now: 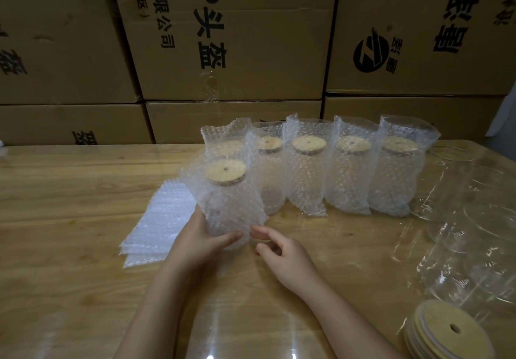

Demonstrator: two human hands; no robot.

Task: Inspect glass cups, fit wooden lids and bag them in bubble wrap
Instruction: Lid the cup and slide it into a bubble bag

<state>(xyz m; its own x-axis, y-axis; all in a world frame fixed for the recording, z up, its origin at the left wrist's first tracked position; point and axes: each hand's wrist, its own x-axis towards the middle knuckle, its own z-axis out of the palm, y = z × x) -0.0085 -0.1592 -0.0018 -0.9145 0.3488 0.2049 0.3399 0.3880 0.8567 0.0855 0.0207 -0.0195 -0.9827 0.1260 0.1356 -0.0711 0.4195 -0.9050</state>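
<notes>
Six bagged so far, head view. Five stand in a back row (329, 168) on the bench (69, 191), lidded, bag mouths open (parked as finished, I judge). The sixth cup (229, 205) is in front, upright in its bag, lid (225, 171) fitted. The left hand (201, 235) grips its base, thumb across the front, probably steadying it. The right hand (279, 249) sits just beside, fingers loosely curled, holding nothing. Spare bags (159, 224) lie left; bare cups (474, 247) and the lid stack (446, 330) are right, within reach.
</notes>
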